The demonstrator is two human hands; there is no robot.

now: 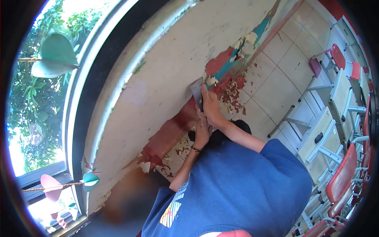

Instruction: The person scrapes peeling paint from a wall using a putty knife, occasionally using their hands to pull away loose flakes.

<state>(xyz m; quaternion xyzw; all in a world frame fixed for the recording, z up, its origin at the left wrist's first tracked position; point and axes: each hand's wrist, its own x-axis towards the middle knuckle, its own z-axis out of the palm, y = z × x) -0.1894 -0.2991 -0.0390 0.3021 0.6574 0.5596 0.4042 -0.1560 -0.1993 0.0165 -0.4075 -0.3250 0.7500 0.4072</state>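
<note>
A metal scraper (196, 90) with a flat broad blade rests against the wall at the border of the pale paint. My right hand (211, 106) is closed around it close to the blade, the thumb lying along it. Lower down, my left hand (202, 132) is closed at the handle end, right beside the right hand; the handle is mostly hidden by the fingers. Around the blade, the lower wall (173, 132) shows dark red paint. Farther along, peeled patches of red (219, 62) and teal paint (225, 72) show.
Red and cream paint flakes (235, 93) litter the tiled floor (272, 81) by the wall. Desks (316, 134) and red chairs (342, 177) crowd the right side. A window (39, 98) with a hanging paper garland (51, 187) is at left. A blurred brown shape (130, 193) is low left.
</note>
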